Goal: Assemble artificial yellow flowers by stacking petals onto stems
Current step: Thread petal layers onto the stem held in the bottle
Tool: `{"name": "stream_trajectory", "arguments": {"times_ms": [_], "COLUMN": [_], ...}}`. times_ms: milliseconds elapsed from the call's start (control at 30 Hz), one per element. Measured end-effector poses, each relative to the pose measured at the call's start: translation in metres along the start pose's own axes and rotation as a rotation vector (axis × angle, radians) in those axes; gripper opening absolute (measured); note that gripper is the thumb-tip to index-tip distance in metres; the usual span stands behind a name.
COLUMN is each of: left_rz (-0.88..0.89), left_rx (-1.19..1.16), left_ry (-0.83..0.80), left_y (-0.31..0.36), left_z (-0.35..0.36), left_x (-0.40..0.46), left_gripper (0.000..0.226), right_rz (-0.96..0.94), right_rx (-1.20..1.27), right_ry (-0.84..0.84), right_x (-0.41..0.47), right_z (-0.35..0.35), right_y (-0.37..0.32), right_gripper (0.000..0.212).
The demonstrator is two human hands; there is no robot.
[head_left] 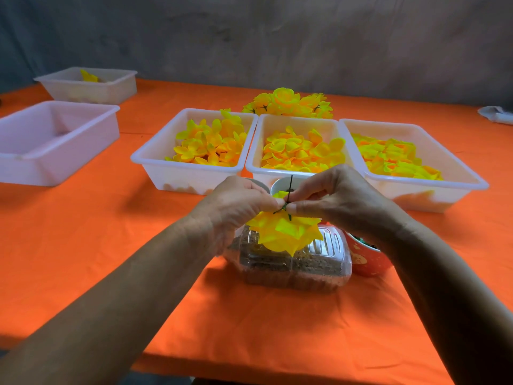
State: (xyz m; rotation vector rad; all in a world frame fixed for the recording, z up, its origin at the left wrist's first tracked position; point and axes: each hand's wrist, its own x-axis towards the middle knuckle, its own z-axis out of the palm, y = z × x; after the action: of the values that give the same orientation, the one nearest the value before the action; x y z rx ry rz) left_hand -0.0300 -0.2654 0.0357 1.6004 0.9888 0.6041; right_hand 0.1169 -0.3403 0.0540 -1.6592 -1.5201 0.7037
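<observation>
While both thumbs and forefingers pinch at the thin dark green wire stem point(289, 190), the left hand point(236, 207) and right hand point(337, 197) hold a stacked yellow fabric flower head point(286, 232) upside down, stem pointing up, green calyx seated. This flower looks nearly done. Just below it sits a clear plastic box point(294, 262). Beyond it three white plastic trays point(191, 173) of loose yellow petals remain; further back a pile of finished yellow flowers point(288, 104). Plenty left.
</observation>
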Motion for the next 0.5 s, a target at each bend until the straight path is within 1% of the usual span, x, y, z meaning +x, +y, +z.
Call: {"name": "stream_trajectory", "arguments": {"times_ms": [67,167,233,367,433,500], "left_rz": [-0.011,-0.018,-0.004,0.051,0.09,0.166], "left_rx": [0.015,0.033,0.058,0.147,0.196,0.251], "left_ry": [-0.013,-0.025,-0.024,0.004,0.024,0.08], "left_y": [0.0007,0.0028,0.0031,0.0063,0.0066,0.0047], "left_z": [0.0,-0.0004,-0.0006,0.0012,0.0009,-0.0014], "left_x": [0.0002,-0.0006,-0.0012,-0.0029,-0.0044,-0.0066], "left_gripper": [0.021,0.01,0.016,0.025,0.022,0.017], "right_rz": [0.011,0.027,0.037,0.035,0.045,0.055], "right_rx": [-0.003,-0.02,0.004,0.034,0.047,0.104], "right_ry": [-0.022,-0.046,-0.037,0.019,0.035,0.041], "right_x": [0.0021,0.0035,0.0024,0.001,0.0009,-0.0003], "right_z": [-0.002,-0.0029,-0.001,0.0041,0.0045,0.0035], "right_y": [-0.0009,-0.0019,-0.0008,0.0026,0.004,0.0066], "right_gripper": [0.007,0.008,0.009,0.012,0.012,0.014]}}
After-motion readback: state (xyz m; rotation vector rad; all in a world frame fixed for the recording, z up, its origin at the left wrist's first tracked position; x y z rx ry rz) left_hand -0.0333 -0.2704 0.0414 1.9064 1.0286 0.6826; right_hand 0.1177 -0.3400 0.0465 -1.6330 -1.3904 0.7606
